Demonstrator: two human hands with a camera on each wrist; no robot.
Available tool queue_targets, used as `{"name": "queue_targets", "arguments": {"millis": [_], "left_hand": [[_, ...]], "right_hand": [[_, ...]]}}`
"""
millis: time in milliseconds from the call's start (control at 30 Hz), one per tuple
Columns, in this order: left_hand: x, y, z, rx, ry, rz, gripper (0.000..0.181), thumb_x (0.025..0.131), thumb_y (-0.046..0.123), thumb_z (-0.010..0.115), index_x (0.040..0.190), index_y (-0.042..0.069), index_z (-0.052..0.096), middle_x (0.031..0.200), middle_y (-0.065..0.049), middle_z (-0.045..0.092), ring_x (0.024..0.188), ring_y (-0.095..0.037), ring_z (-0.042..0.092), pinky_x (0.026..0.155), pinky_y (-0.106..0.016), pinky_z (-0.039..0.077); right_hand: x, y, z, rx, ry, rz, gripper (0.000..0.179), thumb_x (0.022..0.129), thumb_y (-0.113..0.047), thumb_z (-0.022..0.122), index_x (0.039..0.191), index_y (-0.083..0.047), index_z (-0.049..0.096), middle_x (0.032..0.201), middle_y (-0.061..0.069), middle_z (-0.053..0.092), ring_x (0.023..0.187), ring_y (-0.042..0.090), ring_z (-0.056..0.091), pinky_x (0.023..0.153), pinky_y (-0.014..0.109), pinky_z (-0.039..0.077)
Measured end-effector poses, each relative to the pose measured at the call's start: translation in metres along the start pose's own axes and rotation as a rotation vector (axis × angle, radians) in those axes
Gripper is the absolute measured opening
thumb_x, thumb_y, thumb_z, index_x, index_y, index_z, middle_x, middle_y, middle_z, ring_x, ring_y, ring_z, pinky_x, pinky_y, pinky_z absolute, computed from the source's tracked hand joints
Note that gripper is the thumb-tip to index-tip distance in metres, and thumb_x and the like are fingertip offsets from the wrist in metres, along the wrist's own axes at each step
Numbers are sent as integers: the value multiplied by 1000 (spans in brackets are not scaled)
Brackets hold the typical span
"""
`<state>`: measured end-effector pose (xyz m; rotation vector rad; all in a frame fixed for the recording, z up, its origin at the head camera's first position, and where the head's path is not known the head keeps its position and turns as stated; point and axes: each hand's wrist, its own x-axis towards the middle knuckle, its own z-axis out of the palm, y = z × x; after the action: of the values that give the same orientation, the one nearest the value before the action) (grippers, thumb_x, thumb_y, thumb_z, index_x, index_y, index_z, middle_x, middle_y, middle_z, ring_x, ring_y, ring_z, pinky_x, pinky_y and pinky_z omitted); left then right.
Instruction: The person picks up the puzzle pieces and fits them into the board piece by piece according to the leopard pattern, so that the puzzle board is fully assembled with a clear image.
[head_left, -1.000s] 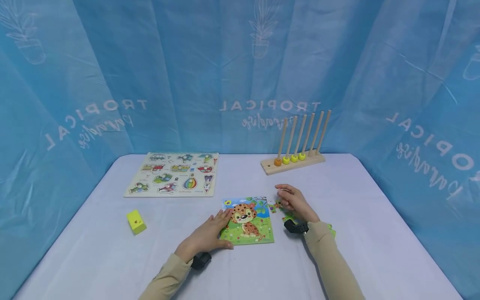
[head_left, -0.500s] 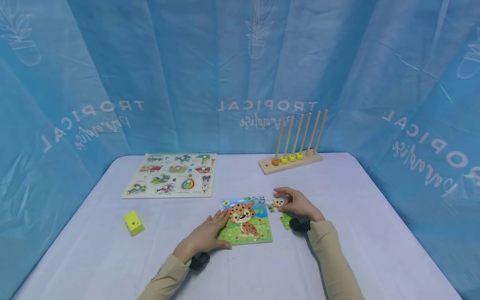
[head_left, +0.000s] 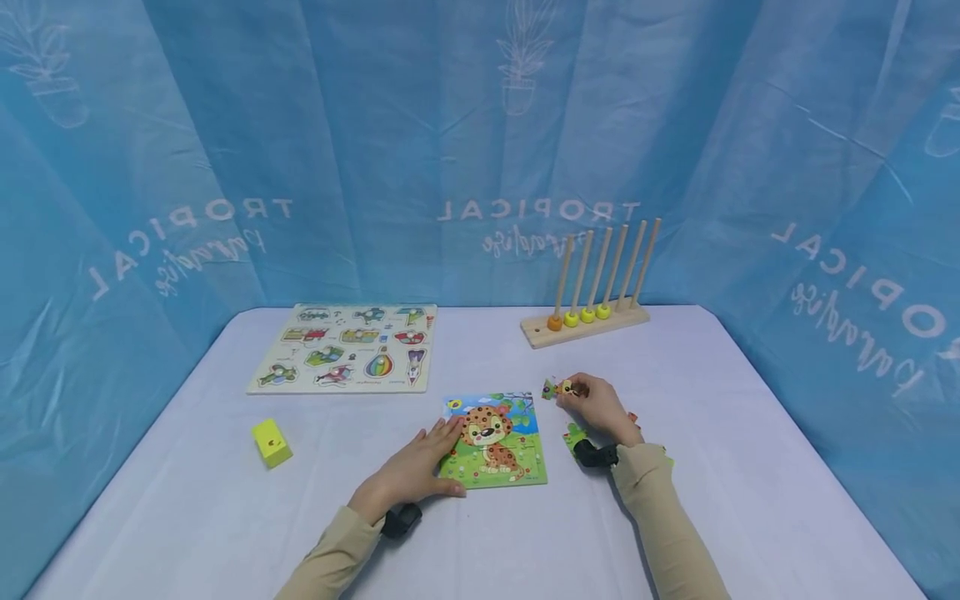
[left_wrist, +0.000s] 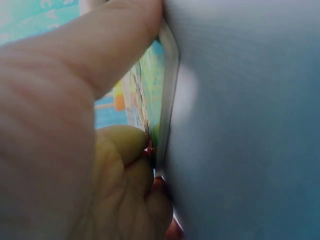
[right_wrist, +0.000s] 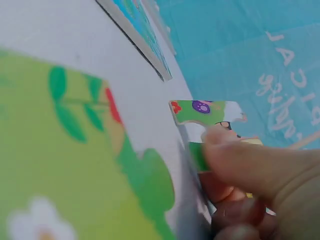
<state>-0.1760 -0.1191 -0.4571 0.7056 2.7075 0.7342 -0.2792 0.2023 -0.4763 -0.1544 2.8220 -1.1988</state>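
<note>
My left hand point(head_left: 416, 467) rests with spread fingers on the left side of a square leopard jigsaw puzzle point(head_left: 498, 458), thumb at its lower left edge. In the left wrist view, thumb and fingers lie along the puzzle's rim point(left_wrist: 170, 95). Right of the board, my right hand point(head_left: 600, 408) pinches a small jigsaw piece between thumb and fingers. A colourful piece point(right_wrist: 195, 109) with a purple spiral shows at the thumb tip in the right wrist view, partly hidden by it. More green jigsaw pieces point(head_left: 574, 435) lie beneath the right hand and wrist, partly covered.
A wooden peg board with vehicle pictures point(head_left: 345, 350) lies at the back left. At the back right stands a bead rack point(head_left: 592, 325) with upright rods. A yellow block point(head_left: 272, 443) sits on the left of the white table point(head_left: 480, 550).
The right hand came down onto the jigsaw pieces, its fingers closing, then shifted a little away from me, carrying pieces off from the board's upper right corner. The left hand stays put.
</note>
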Motion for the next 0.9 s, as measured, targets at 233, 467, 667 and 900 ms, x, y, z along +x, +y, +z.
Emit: {"name": "queue_targets", "arguments": {"millis": [233,467,667,900], "left_hand": [[0,2,-1,-6,-1,-1,99,80,43,75,152,0,23,160,-19,22,149,-37,17,121,-58,17],[0,1,0,3,4,4,99,80,44,74,153,0,23,160,-20,23,149,-38,17,121,-58,18],[0,0,1,-6,5,-4,101,79,43,75,153,0,21,160,-22,20,149,-38,17,121,-58,18],[-2,3,-1,-20,9,-13,103,79,42,76,153,-2,19,160,-22,17,149,-39,17,121,-58,18]], "right_hand": [[-1,-2,-1,202,26,47,29,98,-14,57,123,-1,58,84,10,64,59,10,54,51,23,46],[-4,-16,2,387,3,-14,29,98,-14,57,126,-10,57,80,15,69,43,12,49,40,22,37],[-9,-35,16,296,-153,-130,18,95,-15,62,109,-4,63,78,10,69,56,13,51,49,25,41],[-21,-70,52,138,-300,-214,8,90,-14,68,94,-7,67,76,4,61,54,11,49,49,24,45]]}}
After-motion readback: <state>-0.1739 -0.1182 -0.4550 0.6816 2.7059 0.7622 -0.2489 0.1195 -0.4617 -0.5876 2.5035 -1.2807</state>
